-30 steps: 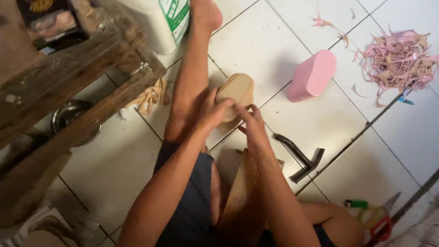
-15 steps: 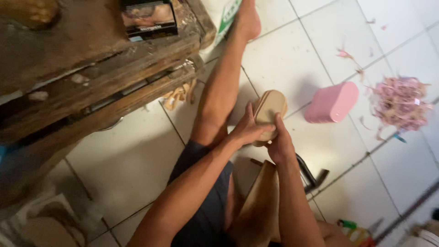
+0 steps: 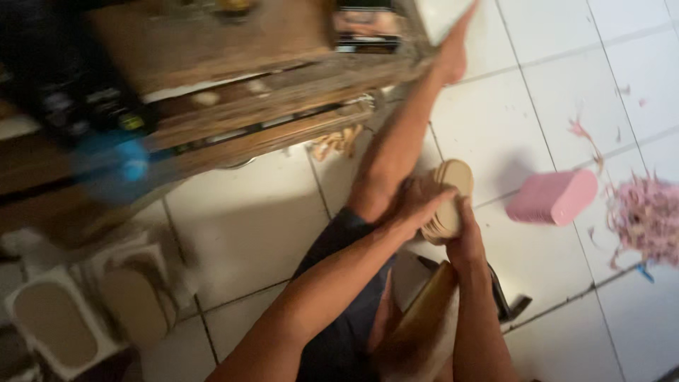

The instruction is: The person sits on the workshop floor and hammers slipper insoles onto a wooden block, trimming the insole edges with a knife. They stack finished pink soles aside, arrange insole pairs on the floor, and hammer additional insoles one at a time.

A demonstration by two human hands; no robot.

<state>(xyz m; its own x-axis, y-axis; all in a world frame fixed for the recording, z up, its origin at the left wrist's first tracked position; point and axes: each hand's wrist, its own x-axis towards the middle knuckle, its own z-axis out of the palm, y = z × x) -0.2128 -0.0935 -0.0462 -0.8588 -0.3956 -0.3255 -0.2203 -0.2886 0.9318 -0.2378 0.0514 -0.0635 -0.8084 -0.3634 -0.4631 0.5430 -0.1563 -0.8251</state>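
Both hands clamped on tan sole stack (image 3: 449,201), centre frame: left hand (image 3: 417,205) gripping side, right hand (image 3: 463,237) underneath. Pink block (image 3: 552,198) at three o'clock, untouched. Pink shavings (image 3: 647,219) already piled beyond it.

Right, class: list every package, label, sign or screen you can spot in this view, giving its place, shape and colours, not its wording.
Flat rectangular printed package: lies on the worn wooden bench top, upper middle; dark border, pale orange picture panel.
Dark blurred box-like things with small pale and green label patches: on the bench's left side; too blurred to tell more.
No signs or screens show.
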